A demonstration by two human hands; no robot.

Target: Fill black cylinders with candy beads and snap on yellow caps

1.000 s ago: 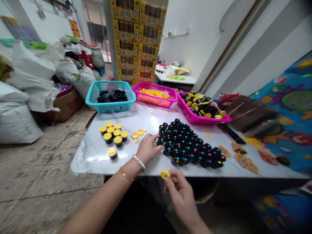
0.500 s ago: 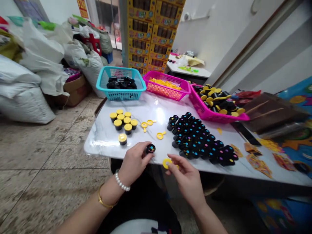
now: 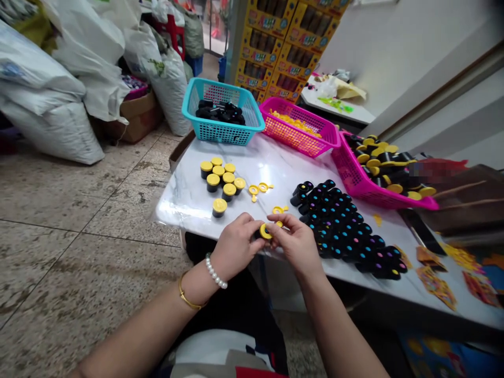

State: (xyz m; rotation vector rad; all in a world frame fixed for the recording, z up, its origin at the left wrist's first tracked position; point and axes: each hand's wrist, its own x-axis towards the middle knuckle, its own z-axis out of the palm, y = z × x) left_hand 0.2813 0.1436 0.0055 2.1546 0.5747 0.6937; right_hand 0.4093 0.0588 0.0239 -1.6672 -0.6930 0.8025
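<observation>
My left hand (image 3: 236,245) is closed round a small black pot, mostly hidden in its fingers. My right hand (image 3: 296,240) pinches a yellow ring lid (image 3: 265,231) against the top of that pot. Both hands meet over the near edge of the white marble table (image 3: 189,199). A dense cluster of open black pots with coloured dots (image 3: 346,231) lies to the right of my hands. Several pots capped in yellow (image 3: 221,178) stand to the left, with loose yellow lids (image 3: 260,189) between the two groups.
At the table's back stand a teal basket of black pots (image 3: 222,113), a pink basket of yellow lids (image 3: 299,128) and a pink basket of capped pots (image 3: 378,168). Stacked yellow cartons (image 3: 291,42) rise behind. White sacks (image 3: 47,94) lie on the floor at left.
My left hand picked a black pot from the cluster and drew it toward me. My right hand brought the yellow lid onto it. The view has tilted down and left.
</observation>
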